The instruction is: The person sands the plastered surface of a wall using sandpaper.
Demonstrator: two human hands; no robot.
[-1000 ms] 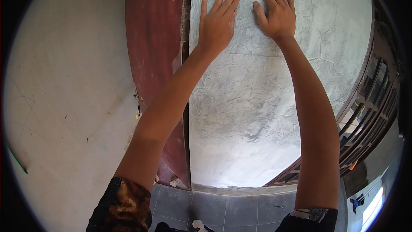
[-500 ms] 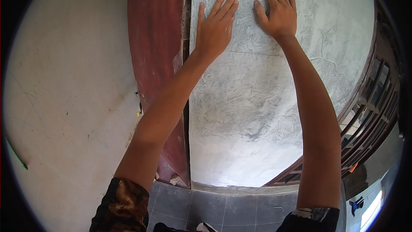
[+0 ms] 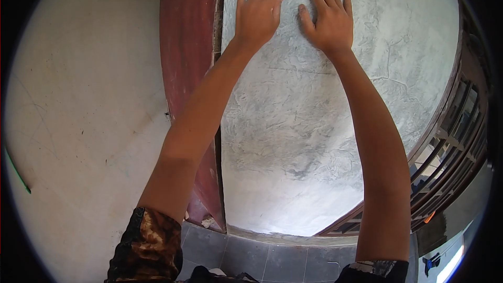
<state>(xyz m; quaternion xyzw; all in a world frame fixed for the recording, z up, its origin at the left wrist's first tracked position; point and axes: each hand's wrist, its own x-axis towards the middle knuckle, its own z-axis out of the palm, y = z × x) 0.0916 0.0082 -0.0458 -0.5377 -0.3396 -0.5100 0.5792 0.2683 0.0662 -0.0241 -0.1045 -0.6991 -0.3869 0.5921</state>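
Note:
Both arms reach up and forward over a mottled grey-white plastered wall surface (image 3: 293,126). My left hand (image 3: 258,15) rests flat against its upper left part, fingers spread, close to a dark gap beside a reddish-brown wooden board (image 3: 188,36). To its right, my right hand (image 3: 330,21) also lies on the plaster with its fingers apart and thumb out to the left. Neither palm shows, and no tool is visible in either hand. Fine cracks and trowel-like marks run across the plaster around them.
A plain pale wall (image 3: 84,99) fills the left side, with a thin green strip (image 3: 18,170) at its edge. Dark barred window frames (image 3: 445,152) curve along the right. Grey floor tiles (image 3: 246,257) lie below, and a small orange item (image 3: 429,217) shows at lower right.
My left hand has moved up the plaster. My right hand has shifted slightly left and a little lower, so its fingertips sit nearer the left hand. The view has also shifted slightly.

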